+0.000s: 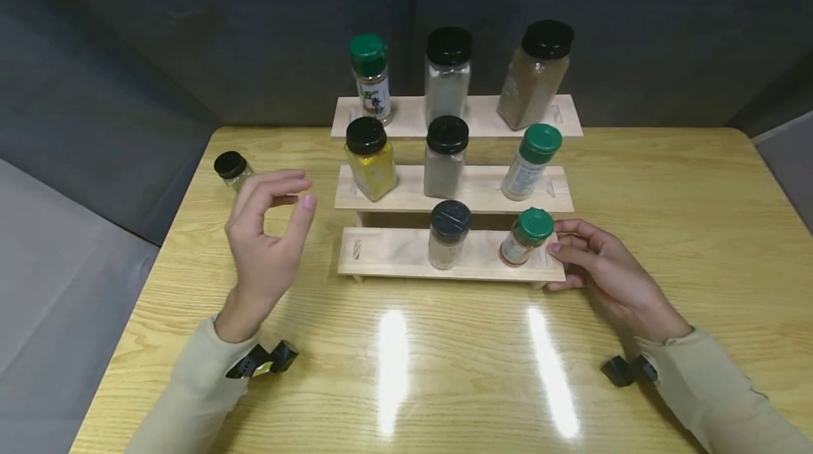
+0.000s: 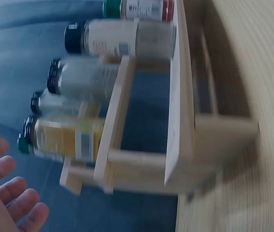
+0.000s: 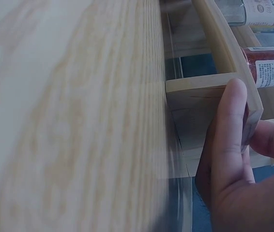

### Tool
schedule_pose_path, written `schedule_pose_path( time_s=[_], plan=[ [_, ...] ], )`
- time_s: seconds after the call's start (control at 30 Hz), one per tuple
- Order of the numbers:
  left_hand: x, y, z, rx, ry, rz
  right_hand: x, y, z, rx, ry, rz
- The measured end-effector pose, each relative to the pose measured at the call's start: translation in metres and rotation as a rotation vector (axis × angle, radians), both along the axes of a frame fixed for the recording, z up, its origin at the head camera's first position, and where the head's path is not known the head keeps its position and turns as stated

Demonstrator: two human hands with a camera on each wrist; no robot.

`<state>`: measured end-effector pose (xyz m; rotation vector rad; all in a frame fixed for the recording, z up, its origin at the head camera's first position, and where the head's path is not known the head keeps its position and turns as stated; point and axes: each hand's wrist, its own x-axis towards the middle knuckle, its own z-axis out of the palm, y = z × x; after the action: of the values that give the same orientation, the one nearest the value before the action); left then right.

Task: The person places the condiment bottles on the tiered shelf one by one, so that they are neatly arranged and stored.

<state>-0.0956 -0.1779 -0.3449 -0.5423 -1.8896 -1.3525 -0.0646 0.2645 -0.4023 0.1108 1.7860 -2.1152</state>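
Observation:
A three-tier wooden spice rack (image 1: 394,253) stands on a yellow wooden table (image 1: 444,369). My right hand (image 1: 555,267) grips the right end of its lowest shelf, beside a green-capped jar (image 1: 526,236). In the right wrist view my right hand (image 3: 246,140) has its thumb (image 3: 229,135) lying along the end of the rack (image 3: 200,84). My left hand (image 1: 298,193) is raised left of the rack with loosely curved fingers, holding nothing. A small black-capped jar (image 1: 230,168) stands on the table just behind it. The left hand (image 2: 11,193) shows beside the blurred rack (image 2: 180,121).
The lowest shelf also holds a black-capped jar (image 1: 448,234). The middle shelf carries a yellow jar (image 1: 370,159), a grey one (image 1: 446,156) and a green-capped one (image 1: 531,161). Three taller jars stand on top, one large and brown (image 1: 536,73). Dark grey walls enclose the table.

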Motion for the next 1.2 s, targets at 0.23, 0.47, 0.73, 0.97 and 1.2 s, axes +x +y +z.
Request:
schedule_pose_path(
  time_s=[0.23, 0.47, 0.73, 0.97, 1.2],
  plan=[
    [-0.009, -0.028, 0.001, -0.003, 0.0, 0.068, 0.0, 0.001, 0.0, -0.007, 0.003, 0.002],
    [-0.022, -0.052, -0.001, -0.022, -0.024, 0.177, 0.001, 0.001, 0.001, 0.002, 0.002, -0.006],
    [-0.036, -0.077, -0.01, -0.086, -0.11, 0.279, 0.001, 0.0, 0.001, 0.007, 0.001, 0.004],
    [-0.046, -0.082, -0.014, 0.004, -0.166, 0.312, 0.001, 0.001, 0.0, 0.011, 0.002, 0.003],
    [-0.054, -0.098, -0.027, -0.02, -0.329, 0.334, 0.001, 0.001, 0.0, 0.015, -0.003, -0.002]
  ],
)
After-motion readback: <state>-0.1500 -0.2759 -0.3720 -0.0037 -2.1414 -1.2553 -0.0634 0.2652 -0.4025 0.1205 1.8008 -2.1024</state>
